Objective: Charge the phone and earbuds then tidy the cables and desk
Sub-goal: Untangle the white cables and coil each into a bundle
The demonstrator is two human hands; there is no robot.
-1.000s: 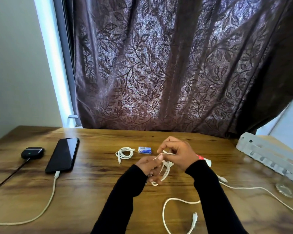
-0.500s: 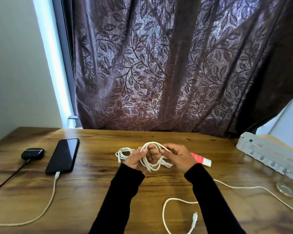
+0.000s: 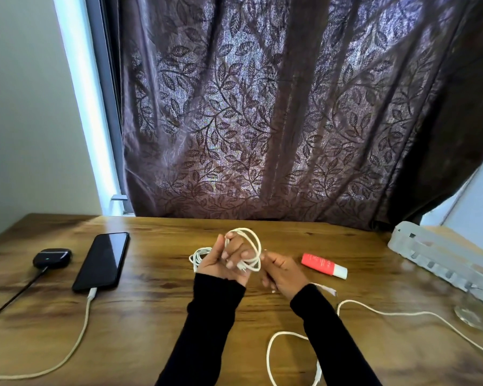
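Charging appears set up: phone (image 3: 102,261) and earbuds case (image 3: 52,257), well left of the hands, each have a cable plugged in. Left hand (image 3: 226,260) holds a coiled white cable (image 3: 250,246); right hand (image 3: 280,270) loosely curled, contents unclear. Loose cable (image 3: 388,313) beside the right forearm remains untidied.

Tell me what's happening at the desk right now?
A person is coiling a white cable: the left hand grips the coil, and the right hand sits beside it, fingers curled. The phone and the black earbuds case are already plugged in. Another white cable lies loose on the wooden desk.
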